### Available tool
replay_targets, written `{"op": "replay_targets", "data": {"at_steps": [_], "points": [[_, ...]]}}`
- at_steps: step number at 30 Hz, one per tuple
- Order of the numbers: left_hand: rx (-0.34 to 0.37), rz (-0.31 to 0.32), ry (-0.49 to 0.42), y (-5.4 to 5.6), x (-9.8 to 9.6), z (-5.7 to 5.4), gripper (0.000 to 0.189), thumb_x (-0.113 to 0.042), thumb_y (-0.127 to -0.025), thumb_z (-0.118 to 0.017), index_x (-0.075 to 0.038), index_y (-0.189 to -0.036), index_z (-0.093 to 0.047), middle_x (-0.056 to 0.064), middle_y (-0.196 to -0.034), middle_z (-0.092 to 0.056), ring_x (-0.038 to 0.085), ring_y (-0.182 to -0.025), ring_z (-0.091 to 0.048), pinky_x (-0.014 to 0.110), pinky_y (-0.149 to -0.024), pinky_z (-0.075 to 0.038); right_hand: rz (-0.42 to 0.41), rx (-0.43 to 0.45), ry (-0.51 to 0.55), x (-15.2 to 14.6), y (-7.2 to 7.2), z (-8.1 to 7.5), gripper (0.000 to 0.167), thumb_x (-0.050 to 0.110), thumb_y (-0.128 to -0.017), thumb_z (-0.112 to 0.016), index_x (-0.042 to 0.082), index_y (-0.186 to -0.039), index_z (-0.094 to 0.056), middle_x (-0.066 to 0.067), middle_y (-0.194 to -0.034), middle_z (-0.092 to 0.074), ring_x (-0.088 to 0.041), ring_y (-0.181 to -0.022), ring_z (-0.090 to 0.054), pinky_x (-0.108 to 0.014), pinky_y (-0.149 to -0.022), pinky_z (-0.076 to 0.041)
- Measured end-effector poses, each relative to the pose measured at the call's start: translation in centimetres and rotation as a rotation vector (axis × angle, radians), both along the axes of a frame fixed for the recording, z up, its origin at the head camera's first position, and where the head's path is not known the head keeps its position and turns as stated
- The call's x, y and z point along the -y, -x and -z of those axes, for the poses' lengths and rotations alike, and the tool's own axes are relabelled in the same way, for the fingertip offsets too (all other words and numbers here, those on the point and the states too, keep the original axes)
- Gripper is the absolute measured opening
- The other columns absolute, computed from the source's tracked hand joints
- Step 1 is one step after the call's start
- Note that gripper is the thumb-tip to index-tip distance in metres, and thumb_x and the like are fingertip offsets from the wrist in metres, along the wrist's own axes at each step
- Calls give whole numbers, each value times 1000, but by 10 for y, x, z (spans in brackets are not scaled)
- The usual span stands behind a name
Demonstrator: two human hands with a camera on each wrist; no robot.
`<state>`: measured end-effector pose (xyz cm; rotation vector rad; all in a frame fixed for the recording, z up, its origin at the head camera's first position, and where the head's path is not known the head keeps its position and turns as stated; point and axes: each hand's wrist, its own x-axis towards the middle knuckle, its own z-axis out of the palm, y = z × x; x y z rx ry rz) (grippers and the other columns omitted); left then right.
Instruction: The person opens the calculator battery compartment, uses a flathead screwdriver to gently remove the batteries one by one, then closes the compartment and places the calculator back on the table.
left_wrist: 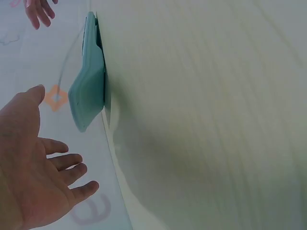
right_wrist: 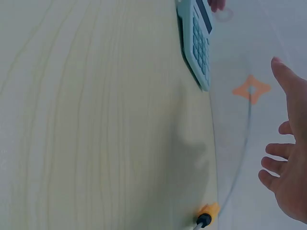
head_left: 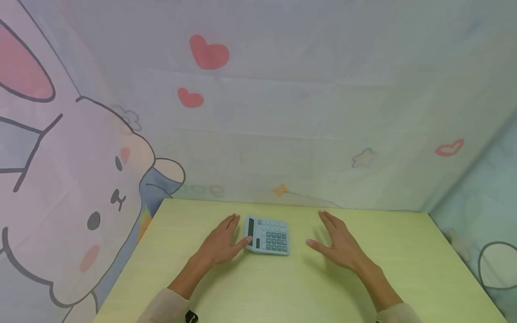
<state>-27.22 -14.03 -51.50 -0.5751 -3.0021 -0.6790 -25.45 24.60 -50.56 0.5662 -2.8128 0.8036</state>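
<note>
A: Where was the calculator [head_left: 278, 224]?

B: It lay keys up on the table [head_left: 258, 291], near the back edge, between the left hand [head_left: 220, 244] and the right hand [head_left: 342, 247] and closer to the left. The end with the display [head_left: 251, 225] faced the left hand; the keys [head_left: 279, 241] faced the right.

A: Was either hand holding it?

B: No. The left had its fingers stretched out, with the thumb [head_left: 241, 245] spread away from them. From the head that thumb crossed over the display end, but the left wrist view showed a gap, so the hand hung above it. The right hovered apart on the other side, thumb wide, fingers loosely bent, nothing in them.

A: How was it best handled from there?

B: By its edges, I judged, since a fingertip on top could have pressed one of the keys. The left thumb lay too far over the display for my liking; alongside would have been safer. The right would have had to come in further, low and level, so that both sides got even pressure and the calculator neither skidded nor twisted on the table.
</note>
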Motion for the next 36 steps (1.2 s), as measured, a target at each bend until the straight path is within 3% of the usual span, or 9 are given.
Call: {"op": "replay_targets", "data": {"at_steps": [7,14,21,28,36], "points": [[6,17,-42,-1,-4,-1,77,-52,-109,-53,5,-159,-41,21,-164,-40,41,-152,-38,58,-118,-38,-3,32,49,6,3,5,97,59,-99,-67,3,-167,-27,-22,-170,-29,-48,-154,-29,-71,-116,-33],[-30,23,-20,-1,-8,5,68,-46,-111,-52,7,-153,-49,23,-154,-49,41,-143,-47,56,-112,-45,1,76,108,14,4,9,97,62,-98,-67,5,-166,-30,-21,-169,-32,-48,-152,-34,-70,-115,-35],[-76,-19,-18,-4,-12,5,56,-36,-111,-56,7,-146,-57,23,-145,-55,40,-130,-55,54,-98,-54,18,82,133,21,4,18,91,61,-98,-67,7,-164,-37,-19,-165,-39,-46,-149,-40,-69,-114,-37],[-34,-60,-101,-4,-17,5,51,-31,-110,-56,8,-143,-59,23,-138,-58,40,-124,-58,54,-97,-54,4,125,180,31,6,26,87,58,-100,-67,5,-163,-39,-20,-164,-41,-46,-142,-49,-65,-113,-41],[4,-142,-207,-4,-21,8,45,-27,-107,-60,11,-131,-66,19,-117,-65,35,-106,-66,52,-93,-55,17,184,281,43,9,33,82,50,-102,-68,0,-161,-40,-26,-156,-50,-49,-128,-61,-62,-104,-51]]}}
